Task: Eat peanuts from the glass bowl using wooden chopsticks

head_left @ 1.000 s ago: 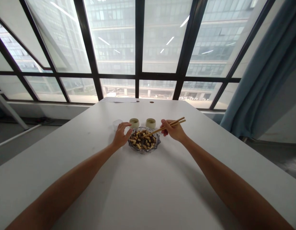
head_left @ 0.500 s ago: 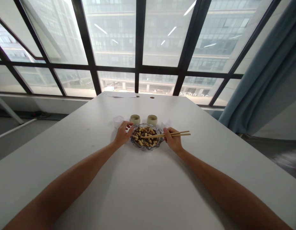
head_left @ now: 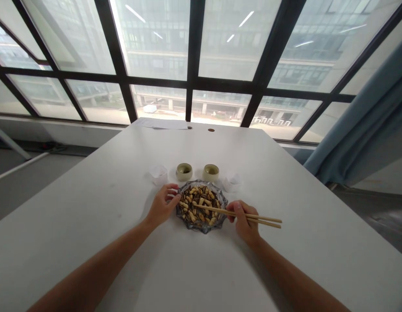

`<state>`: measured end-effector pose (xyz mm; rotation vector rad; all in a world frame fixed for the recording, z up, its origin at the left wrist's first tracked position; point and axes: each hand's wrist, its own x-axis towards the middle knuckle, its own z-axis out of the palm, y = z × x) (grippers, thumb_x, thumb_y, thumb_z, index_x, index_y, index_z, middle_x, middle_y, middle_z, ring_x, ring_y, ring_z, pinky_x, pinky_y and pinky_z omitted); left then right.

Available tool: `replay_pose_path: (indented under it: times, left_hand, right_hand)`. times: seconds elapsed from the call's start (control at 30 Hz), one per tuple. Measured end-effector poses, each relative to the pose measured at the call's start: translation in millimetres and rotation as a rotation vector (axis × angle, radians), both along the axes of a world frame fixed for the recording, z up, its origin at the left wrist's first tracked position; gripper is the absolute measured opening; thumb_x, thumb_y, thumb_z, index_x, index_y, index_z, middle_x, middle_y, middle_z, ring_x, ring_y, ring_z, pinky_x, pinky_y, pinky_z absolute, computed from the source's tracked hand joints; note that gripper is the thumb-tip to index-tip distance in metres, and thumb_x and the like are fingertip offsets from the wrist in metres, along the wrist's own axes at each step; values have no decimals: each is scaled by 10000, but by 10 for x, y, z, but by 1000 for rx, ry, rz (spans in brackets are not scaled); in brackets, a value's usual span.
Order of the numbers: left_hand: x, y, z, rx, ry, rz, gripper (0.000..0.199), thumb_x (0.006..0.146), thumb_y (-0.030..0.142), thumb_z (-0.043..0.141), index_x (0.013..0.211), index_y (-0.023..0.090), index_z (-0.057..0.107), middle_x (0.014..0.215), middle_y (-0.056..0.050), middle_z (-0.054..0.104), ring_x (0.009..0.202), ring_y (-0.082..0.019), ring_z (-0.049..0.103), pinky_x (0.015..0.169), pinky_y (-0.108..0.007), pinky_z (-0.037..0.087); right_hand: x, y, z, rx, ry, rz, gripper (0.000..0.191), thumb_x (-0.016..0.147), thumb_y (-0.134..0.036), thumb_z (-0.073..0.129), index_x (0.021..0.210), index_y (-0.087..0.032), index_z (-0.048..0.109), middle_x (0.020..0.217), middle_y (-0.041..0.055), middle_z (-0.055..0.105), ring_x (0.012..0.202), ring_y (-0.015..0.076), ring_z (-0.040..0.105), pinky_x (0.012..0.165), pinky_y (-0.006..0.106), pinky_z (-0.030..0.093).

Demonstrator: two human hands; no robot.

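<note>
A clear glass plate (head_left: pixel 205 230) with a scalloped rim stands on the white table, filled with peanuts and dark sunflower seeds (head_left: pixel 201 203). At its left rim is my left hand (head_left: pixel 162 203), thumb and fingers curved around the edge. My right hand (head_left: pixel 245 221) is closed on a pair of wooden chopsticks (head_left: pixel 267 219), just right of the plate. The chopsticks slant left over the nuts, their tips among the peanuts near the plate's middle. Whether a peanut is pinched between the tips, I cannot tell.
Behind the plate stand two small pale-green cups (head_left: pixel 184 172). A translucent white container (head_left: pixel 159 175) is at the left, and a similar one (head_left: pixel 231 183) at the right. Paper sheets (head_left: pixel 168 124) lie at the table's far edge. Windows and a blue curtain (head_left: pixel 366 112) are beyond.
The view has tilted and come closer, so the plate and cups appear lower and larger. Both hands stay at the plate, and the chopsticks remain in my right hand, tips over the nuts.
</note>
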<state>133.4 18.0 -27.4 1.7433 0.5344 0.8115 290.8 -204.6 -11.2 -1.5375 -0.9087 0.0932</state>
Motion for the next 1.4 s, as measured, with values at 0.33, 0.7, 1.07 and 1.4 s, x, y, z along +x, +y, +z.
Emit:
replay_pose_path:
  times: [0.33,0.7,1.07,1.4]
  left_hand:
    - [194,188,20,6,-65,-5,443,658,445,724,972,160,598,945,-71,683,726,-142,631,627,-265,527]
    - [242,138,20,20,-12,6,373,682,422,704,942,165,632,752,-21,663,648,-138,621,581,-250,508]
    - [249,130,-14,5,7,31,326,677,369,690,929,169,637,717,-7,648,622,-133,607,556,-236,488]
    - [234,189,-46,-64,-9,-48,373,666,374,710,954,150,634,709,0,633,610,-123,595,554,-229,479]
  right_hand:
    - [74,167,86,-27,-191,-76,533,900,-603,497,558,-208,607,445,16,552,380,131,468,389,260,370]
    - [60,76,459,-30,-184,-25,566,929,-644,403,617,-209,587,460,11,560,377,127,479,377,249,379]
    - [148,64,615,-294,-593,62,518,946,-557,428,559,-221,499,493,-7,514,445,116,444,471,255,338]
    - [209,84,511,-187,-403,-25,511,960,-547,417,599,-212,552,482,20,589,419,132,521,435,250,401]
